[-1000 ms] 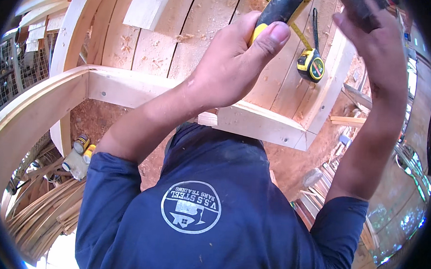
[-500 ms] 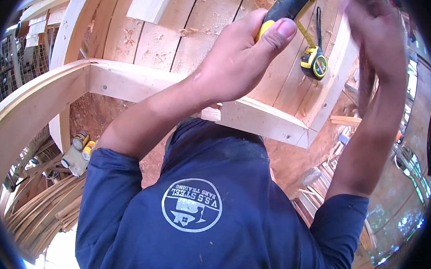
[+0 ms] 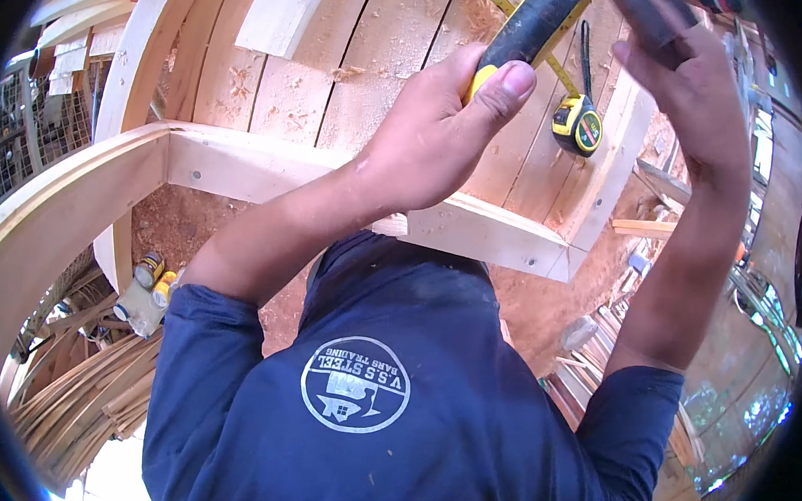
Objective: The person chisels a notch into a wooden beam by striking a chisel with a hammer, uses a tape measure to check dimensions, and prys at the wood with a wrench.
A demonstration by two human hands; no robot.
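A black-and-yellow tool handle is wrapped in my left hand, my thumb lying along it. The tool's far end is cut off by the upper edge. My right hand is closed on a dark, blunt-ended thing to the right of the handle; blur hides its kind. Below and between them, a yellow-and-black tape measure with a black strap lies on the planks. Its yellow blade runs out up and left, passing behind the handle.
A pale wooden frame edges the planks in front of me, with curly shavings scattered on top. A loose wood block lies at the upper left. Thin wood strips are heaped at lower left near small containers.
The view has shifted slightly, so the frame and planks sit a little lower. My right hand has come a bit lower, and the dark thing in it shows more. My left hand keeps its grip.
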